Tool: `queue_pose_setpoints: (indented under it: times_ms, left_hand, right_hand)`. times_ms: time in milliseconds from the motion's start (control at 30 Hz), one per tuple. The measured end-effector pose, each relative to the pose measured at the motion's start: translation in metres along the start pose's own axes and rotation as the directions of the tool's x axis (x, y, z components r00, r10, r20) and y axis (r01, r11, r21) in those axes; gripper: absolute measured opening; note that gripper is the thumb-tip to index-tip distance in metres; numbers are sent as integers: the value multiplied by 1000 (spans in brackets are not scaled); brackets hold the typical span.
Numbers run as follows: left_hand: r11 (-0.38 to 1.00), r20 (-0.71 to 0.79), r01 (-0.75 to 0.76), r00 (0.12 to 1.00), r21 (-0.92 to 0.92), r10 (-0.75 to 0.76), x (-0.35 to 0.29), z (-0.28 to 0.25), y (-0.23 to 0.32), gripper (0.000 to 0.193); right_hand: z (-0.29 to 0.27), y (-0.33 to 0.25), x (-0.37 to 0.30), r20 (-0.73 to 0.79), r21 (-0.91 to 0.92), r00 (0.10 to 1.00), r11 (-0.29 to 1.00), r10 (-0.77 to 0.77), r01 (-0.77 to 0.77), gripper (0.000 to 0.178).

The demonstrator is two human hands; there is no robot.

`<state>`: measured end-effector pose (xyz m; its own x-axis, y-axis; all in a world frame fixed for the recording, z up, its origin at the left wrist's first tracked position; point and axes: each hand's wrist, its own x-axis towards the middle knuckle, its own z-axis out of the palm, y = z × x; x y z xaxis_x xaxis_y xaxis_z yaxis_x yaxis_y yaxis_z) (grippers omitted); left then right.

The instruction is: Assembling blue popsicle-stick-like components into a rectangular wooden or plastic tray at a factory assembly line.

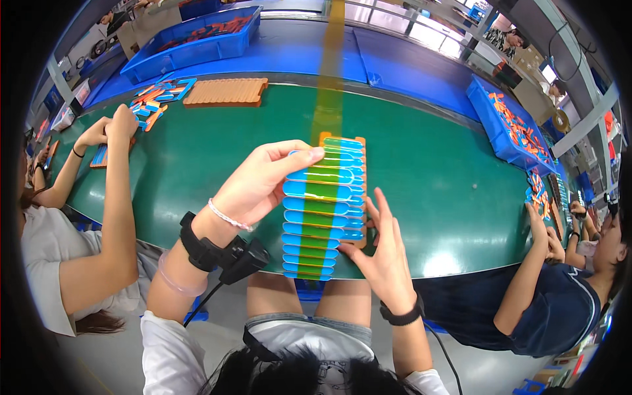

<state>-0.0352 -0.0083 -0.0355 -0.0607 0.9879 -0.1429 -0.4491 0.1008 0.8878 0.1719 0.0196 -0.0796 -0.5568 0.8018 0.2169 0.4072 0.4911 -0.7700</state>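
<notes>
A column of rounded blue flat pieces (296, 217) lies in front of me, with a see-through yellow strip (329, 105) running along them and on toward the far side. Under their right ends shows an orange grooved rack (361, 191), where more blue ends sit in the slots. My left hand (263, 174) is closed at the far end of the column, its thumb pressed on a piece. At the rack's near right corner, my right hand (385, 257) has thumb and fingers apart. Its thumb tip reaches the rack's near end, and the fingers extend beside its right edge.
Another orange rack (224, 92) lies at the back left beside loose blue and orange pieces (155, 99). Blue bins (197, 49) of orange pieces stand far left and at right. Co-workers' arms (118, 164) reach onto the green table (434, 178) from both sides.
</notes>
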Motion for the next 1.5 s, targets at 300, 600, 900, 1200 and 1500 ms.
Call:
queue_pose_setpoints:
  times_ms: [300,600,900,1200,1500]
  left_hand:
    - [971,19,-171,985,168,170,2,27,3,14]
    - [972,-25,-196,979,132,201,-6,34,8,11]
    - [883,-7,-261,958,391,286,-82,51,-84,9]
    - [187,16,-128,863,974,505,-66,27,-79,35]
    - [58,33,-69,881,996,472,-67,47,-105,52]
  right_hand:
    - [-40,-39,57,303,583,949,770,90,-260,29]
    - [-40,-52,80,276,644,960,735,35,-212,17]
    - [-17,-13,-43,418,670,892,604,175,-432,8]
    - [-11,1,-65,300,701,935,620,190,-351,4]
    - [-6,-7,-72,189,686,864,567,466,-456,19]
